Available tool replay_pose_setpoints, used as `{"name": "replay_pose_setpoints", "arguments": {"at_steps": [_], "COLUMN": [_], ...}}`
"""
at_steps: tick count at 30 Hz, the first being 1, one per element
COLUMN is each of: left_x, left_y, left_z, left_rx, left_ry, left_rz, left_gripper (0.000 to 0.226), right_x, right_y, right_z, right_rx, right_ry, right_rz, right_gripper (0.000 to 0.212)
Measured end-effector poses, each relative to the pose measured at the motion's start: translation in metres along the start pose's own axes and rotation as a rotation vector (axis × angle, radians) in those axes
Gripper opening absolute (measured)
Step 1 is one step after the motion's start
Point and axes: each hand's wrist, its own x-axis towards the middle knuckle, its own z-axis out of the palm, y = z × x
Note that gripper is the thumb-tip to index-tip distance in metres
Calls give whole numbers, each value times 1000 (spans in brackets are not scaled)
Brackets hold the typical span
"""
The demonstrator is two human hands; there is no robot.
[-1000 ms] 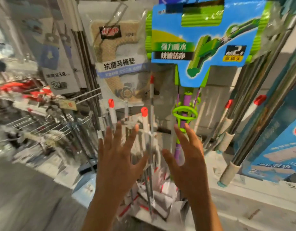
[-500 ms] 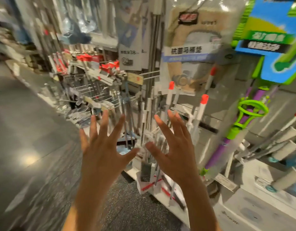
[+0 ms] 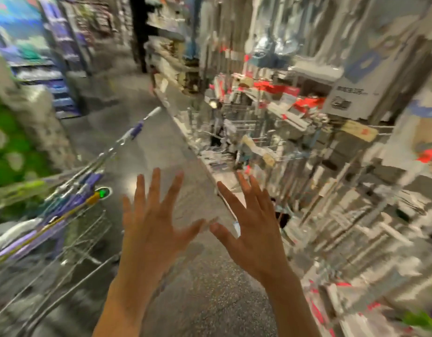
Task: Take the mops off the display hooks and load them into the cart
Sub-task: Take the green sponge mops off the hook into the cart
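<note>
Both held up over the speckled grey aisle floor (image 3: 210, 300), left hand (image 3: 152, 229) and right hand (image 3: 254, 232), fingers spread and straight, grasping nothing, thumbs nearly meeting. Lower left: a silver wire shopping cart (image 3: 83, 242) already carrying long purple, yellow and white mop handles (image 3: 64, 212), poking out toward the aisle. Along the right, blurred: display hooks and shelving (image 3: 295, 132) hung with red-tagged goods.

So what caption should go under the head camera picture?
Both open hands, left and right, raised empty in the aisle, mops already in the cart.
</note>
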Motion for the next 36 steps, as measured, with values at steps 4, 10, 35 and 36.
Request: {"name": "replay_pose_setpoints", "arguments": {"at_steps": [4,10,35,36], "left_x": [-16,-45,63,69], "left_y": [-66,-147,-339,-345], "left_z": [-21,-51,-82,-81], "left_rx": [75,132,229,249], "left_ry": [42,43,250,245], "left_rz": [-90,-290,-878,-892], "left_gripper": [98,100,88,87], "right_x": [22,50,276,285], "right_y": [-52,-112,-226,-227], "right_z": [48,111,338,345], "right_rx": [73,181,511,518], "right_ry": [-61,-176,-465,-480], "right_rz": [-79,-177,-516,-523], "right_gripper": [78,75,69,69]}}
